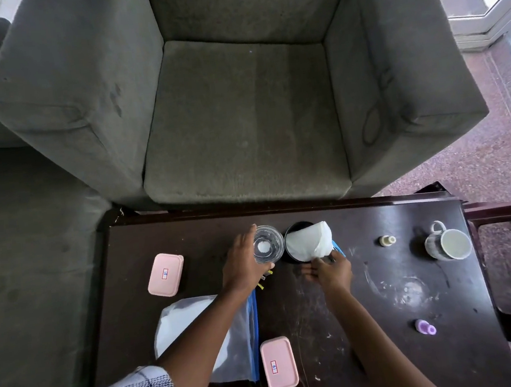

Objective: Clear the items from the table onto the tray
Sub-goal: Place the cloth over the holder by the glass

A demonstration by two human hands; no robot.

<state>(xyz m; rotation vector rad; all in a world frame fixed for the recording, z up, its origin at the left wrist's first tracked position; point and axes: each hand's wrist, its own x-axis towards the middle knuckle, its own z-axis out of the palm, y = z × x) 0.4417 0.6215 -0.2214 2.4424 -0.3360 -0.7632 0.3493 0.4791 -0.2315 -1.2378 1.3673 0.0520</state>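
Glass (268, 244) gripped by left hand (242, 266); right hand (330, 270) pinches white bag (310, 242) beside it

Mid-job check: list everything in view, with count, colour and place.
table: one, dark brown, foreground
lidded boxes: two, pink, table left and front
glass bowl: one, clear, table back
round container: one, black, right of glass bowl
small bag: one, white, tilted over round container
large bag: one, white, blue edge, under left forearm
mug: one, grey-white, table right
small bottle: one, cream, left of mug
small item: one, purple, table front right
armchair: one, grey, behind table
left hand: grip on glass bowl
right hand: grip on small bag
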